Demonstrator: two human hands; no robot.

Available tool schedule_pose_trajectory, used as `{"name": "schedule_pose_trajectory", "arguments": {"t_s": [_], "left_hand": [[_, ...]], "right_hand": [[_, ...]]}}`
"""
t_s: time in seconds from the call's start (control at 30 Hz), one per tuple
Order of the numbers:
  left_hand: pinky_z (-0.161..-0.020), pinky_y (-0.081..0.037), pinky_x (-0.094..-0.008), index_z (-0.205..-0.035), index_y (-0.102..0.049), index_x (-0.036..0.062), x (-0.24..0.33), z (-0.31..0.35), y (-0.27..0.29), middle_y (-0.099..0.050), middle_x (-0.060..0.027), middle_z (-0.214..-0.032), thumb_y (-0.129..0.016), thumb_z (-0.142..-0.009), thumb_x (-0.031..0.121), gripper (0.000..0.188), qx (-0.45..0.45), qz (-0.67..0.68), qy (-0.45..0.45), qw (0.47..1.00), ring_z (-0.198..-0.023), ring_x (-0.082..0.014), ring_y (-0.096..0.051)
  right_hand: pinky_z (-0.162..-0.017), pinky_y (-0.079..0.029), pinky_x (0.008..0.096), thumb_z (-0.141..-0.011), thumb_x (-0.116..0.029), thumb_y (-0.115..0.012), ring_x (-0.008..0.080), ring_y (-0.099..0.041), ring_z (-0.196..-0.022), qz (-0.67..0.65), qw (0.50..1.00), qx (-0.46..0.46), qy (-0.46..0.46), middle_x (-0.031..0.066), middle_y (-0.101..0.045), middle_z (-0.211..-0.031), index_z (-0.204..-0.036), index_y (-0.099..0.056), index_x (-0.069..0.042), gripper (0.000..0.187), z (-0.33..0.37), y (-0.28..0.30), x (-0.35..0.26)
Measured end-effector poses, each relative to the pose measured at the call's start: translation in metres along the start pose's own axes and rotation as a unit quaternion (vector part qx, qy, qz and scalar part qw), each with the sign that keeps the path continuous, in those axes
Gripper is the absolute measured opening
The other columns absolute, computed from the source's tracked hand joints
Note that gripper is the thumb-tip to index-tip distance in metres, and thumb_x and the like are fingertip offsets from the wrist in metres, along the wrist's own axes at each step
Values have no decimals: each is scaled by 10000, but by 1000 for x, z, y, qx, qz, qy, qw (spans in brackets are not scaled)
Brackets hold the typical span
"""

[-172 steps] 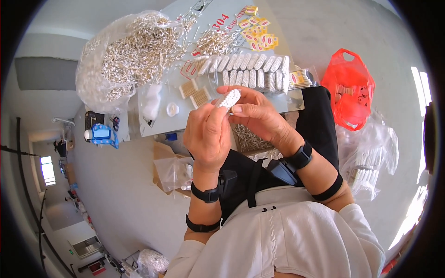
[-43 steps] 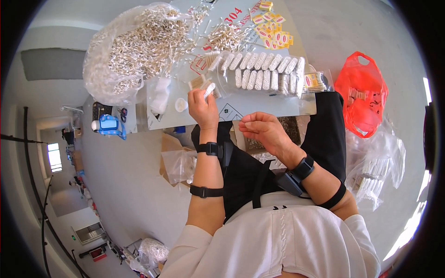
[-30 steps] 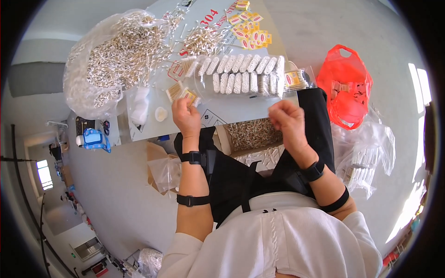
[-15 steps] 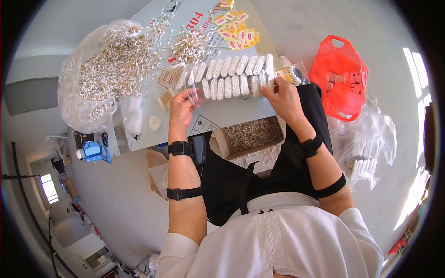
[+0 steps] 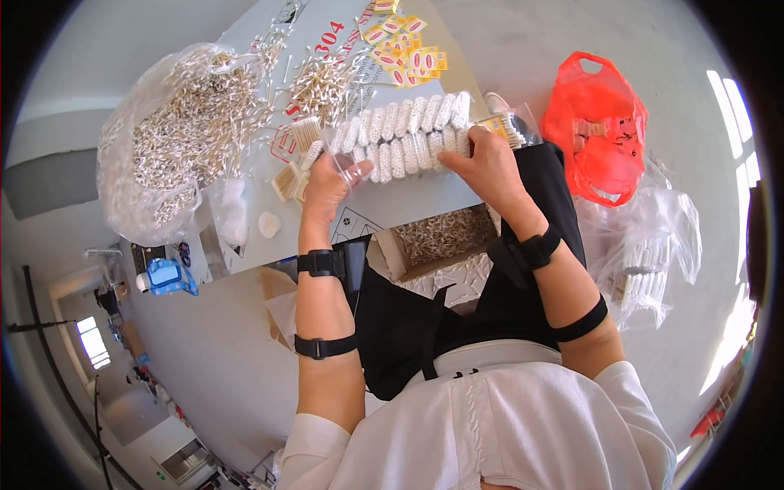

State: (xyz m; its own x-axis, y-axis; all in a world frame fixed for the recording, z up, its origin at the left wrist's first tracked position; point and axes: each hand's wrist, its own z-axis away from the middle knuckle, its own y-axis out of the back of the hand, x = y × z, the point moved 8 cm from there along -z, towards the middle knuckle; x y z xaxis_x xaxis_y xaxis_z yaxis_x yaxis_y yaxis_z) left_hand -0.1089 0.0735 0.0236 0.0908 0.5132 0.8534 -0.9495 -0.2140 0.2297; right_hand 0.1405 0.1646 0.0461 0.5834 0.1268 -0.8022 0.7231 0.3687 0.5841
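Two rows of bundled cotton swabs (image 5: 412, 155), white tips facing up, lie in a clear plastic bag at the table's near edge. My left hand (image 5: 325, 189) is closed on the bag's loose left end (image 5: 341, 159), its thumb over the film. At the other end, my right hand (image 5: 490, 167) grips the pack's right side, thumb on the near row and fingers behind. Its fingertips are partly hidden. Two small bundles of swabs (image 5: 287, 181) lie just left of my left hand. Beyond the pack is a loose heap of swabs (image 5: 325, 83).
A big clear bag of loose swabs (image 5: 175, 131) fills the table's left side. Yellow printed cards (image 5: 408, 51) lie at the back. Below the table edge sits a carton of swabs (image 5: 445, 237). A red plastic bag (image 5: 596, 106) and clear bags of packs (image 5: 645, 269) are at right.
My right hand has slid left along the pack. My left hand has moved slightly right and closed further over the bag's end, squeezing the rows from both sides.
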Motion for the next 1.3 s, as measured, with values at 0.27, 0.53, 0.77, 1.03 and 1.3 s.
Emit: {"name": "schedule_pose_trajectory", "arguments": {"t_s": [0.27,0.53,0.77,1.03,1.3], "left_hand": [[-660,-472,-255,-968,-648,-2,6,7,2,-660,-35,-826,-762,-720,172,323,69,-29,7,997,-701,-105,-592],[-669,-468,-260,-946,-666,-9,17,12,-17,-661,-47,-838,-763,-722,183,311,44,-47,-40,997,-717,-109,-587],[-725,-462,-273,-1033,-649,-3,16,11,-20,-663,-55,-941,-771,-718,197,392,64,-59,4,996,-794,-122,-585],[-729,-455,-278,-1025,-633,-21,20,4,-20,-645,-53,-913,-728,-722,151,360,78,-95,-17,992,-796,-135,-584],[-641,-463,-256,-953,-657,-24,9,-5,24,-655,-61,-817,-696,-720,107,270,122,-130,-27,984,-694,-111,-592]], "right_hand": [[-658,-467,422,-660,-227,-657,388,-577,-688,-3,999,42,28,264,-568,-696,-726,-555,93,342,-4,1,0],[-733,-497,437,-645,-263,-656,404,-609,-784,40,999,-15,-17,276,-610,-768,-759,-601,80,366,-8,-4,-6],[-732,-499,434,-645,-265,-663,394,-614,-790,36,999,-11,-17,268,-618,-778,-754,-605,76,363,-7,-2,-3],[-737,-499,430,-648,-261,-661,390,-617,-798,38,999,-8,-17,268,-619,-784,-761,-607,80,363,-8,-6,1],[-677,-486,421,-632,-226,-659,406,-610,-715,18,999,26,-13,284,-587,-696,-743,-575,102,357,-7,1,6]]}}
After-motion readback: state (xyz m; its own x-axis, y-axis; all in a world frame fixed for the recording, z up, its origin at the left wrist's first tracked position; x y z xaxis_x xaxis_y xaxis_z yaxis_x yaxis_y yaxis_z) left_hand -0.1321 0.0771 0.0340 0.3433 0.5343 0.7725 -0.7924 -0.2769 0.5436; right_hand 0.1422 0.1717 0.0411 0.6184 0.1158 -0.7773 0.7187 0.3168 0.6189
